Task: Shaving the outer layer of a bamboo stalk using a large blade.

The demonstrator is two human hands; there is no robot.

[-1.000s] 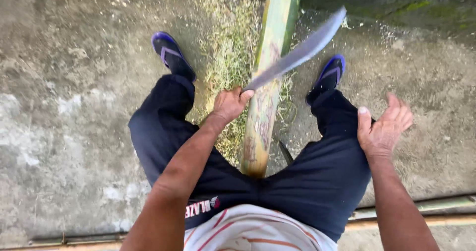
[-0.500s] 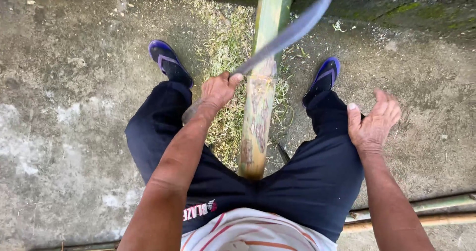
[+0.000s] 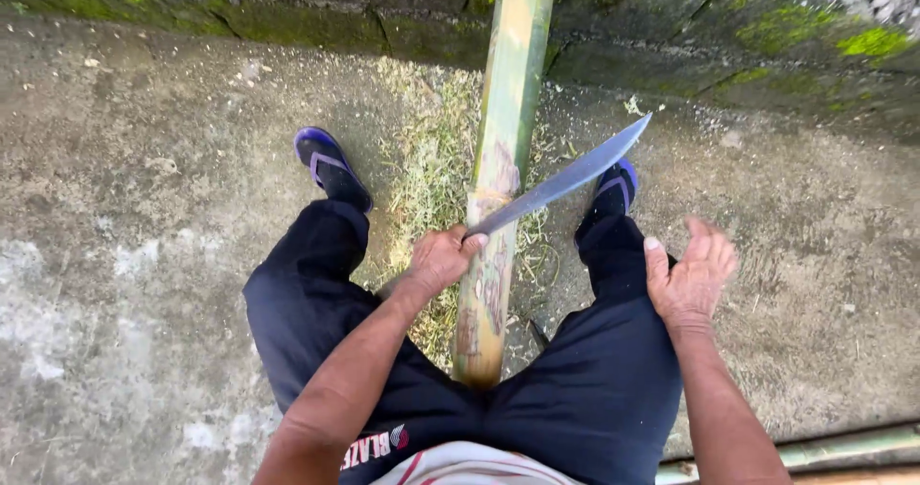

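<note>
My left hand (image 3: 443, 259) grips the handle of a long curved machete (image 3: 565, 178), whose blade lies across a thick green-yellow bamboo pole (image 3: 498, 169). The pole runs between my legs toward a mossy wall. My right hand (image 3: 688, 279) hovers open above my right thigh, fingers spread, touching nothing. Fine bamboo shavings (image 3: 431, 169) are scattered around the pole on the concrete.
My feet wear blue sandals, one on the left (image 3: 331, 164) and one on the right (image 3: 618, 183) of the pole. A mossy stone wall (image 3: 747, 34) closes the far side. A pale pole (image 3: 843, 444) lies at the lower right.
The machete has come down and toward me along the pole, its tip swinging to the right. My right hand moved slightly inward over my thigh.
</note>
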